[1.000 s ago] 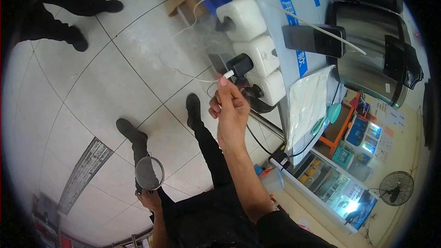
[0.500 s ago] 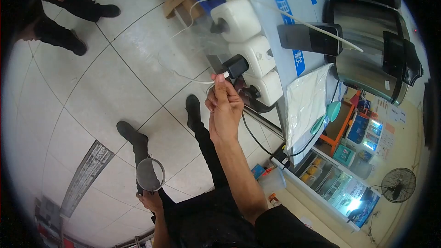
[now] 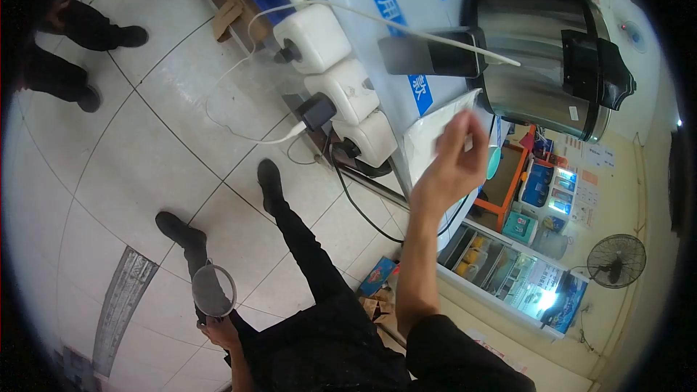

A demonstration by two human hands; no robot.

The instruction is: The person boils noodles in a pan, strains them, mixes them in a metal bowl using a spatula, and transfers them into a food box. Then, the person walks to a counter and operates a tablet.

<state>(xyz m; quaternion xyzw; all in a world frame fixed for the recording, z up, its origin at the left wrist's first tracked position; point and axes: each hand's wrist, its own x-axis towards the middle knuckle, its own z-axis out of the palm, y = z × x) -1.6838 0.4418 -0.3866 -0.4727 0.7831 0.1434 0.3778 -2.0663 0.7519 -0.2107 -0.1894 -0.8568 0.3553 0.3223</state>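
Note:
My left hand [image 3: 221,331] is closed on the handle of a round mesh strainer [image 3: 213,290], held over my leg at the lower left. My right hand [image 3: 454,163] is raised in front of the white packet [image 3: 435,134] on the counter; its fingers are loosely curled, partly apart and blurred, with nothing visible in them. Left of it, a black charger [image 3: 317,112] sits in one of the white socket blocks [image 3: 345,88], with a white cable plug [image 3: 294,131] in it. The cable's other end hangs in front of the dark phone [image 3: 432,53].
Steel cookers [image 3: 537,62] stand at the upper right. A glass display case [image 3: 501,276] and a fan [image 3: 616,260] are at the lower right. Another person's legs [image 3: 87,29] show at the upper left. A black cord [image 3: 356,199] hangs below the sockets.
My right hand has let go of the white cable plug at the charger and moved right, in front of the packet. The view has shifted. My left hand still holds the strainer.

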